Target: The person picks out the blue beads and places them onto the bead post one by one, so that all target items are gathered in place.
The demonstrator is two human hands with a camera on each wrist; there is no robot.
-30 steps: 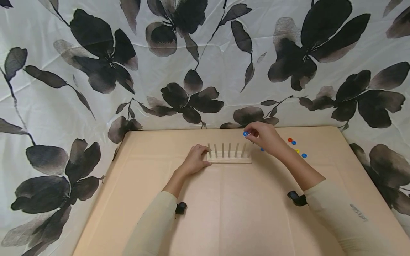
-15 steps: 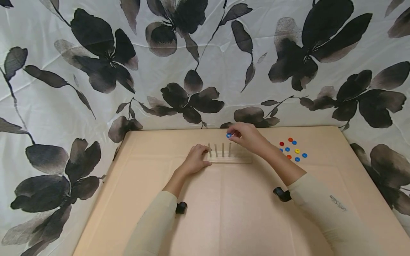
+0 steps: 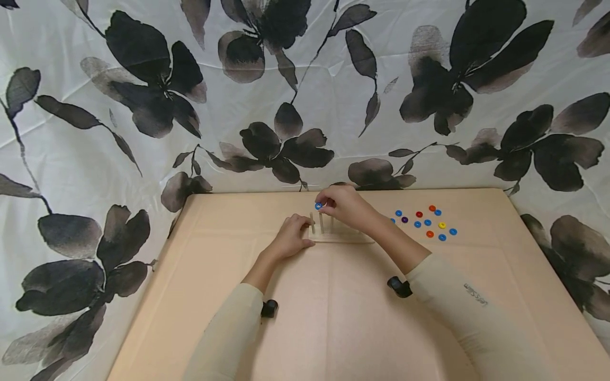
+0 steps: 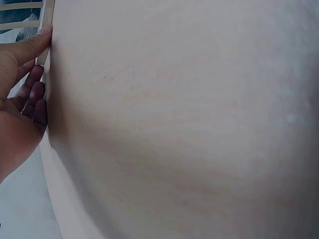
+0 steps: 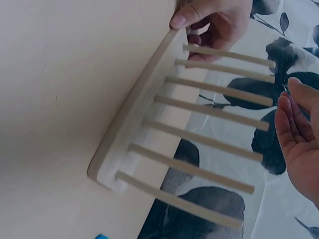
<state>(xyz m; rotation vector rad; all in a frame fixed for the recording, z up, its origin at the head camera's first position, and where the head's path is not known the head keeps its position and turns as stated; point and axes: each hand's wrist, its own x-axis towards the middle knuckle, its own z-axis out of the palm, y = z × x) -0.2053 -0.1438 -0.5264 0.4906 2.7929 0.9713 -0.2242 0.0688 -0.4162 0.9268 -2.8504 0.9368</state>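
Observation:
A pale wooden peg rack [image 3: 340, 241] with several upright pegs stands near the far edge of the table. My left hand [image 3: 290, 235] grips its left end; in the left wrist view the thumb of that hand [image 4: 17, 109] lies on the base. Between thumb and fingertips my right hand [image 3: 345, 206] pinches a small blue ring [image 3: 319, 206], held at the height of the peg tops by the rack's left part. The right wrist view shows the bare pegs [image 5: 214, 112] and my right hand [image 5: 301, 139] beside their tips, the ring hidden there.
Right of the rack, several loose rings lie scattered on the table [image 3: 381, 296]: blue [image 3: 442, 237], red [image 3: 419, 214], orange [image 3: 430, 234], yellow [image 3: 442, 225] and purple [image 3: 404, 219]. A white cloth with dark flowers [image 3: 286, 153] hangs behind the table's far edge.
My right hand has carried the blue ring leftward along the peg tops, from the rack's right end to its left part, uncovering the loose rings. The left hand has stayed on the rack.

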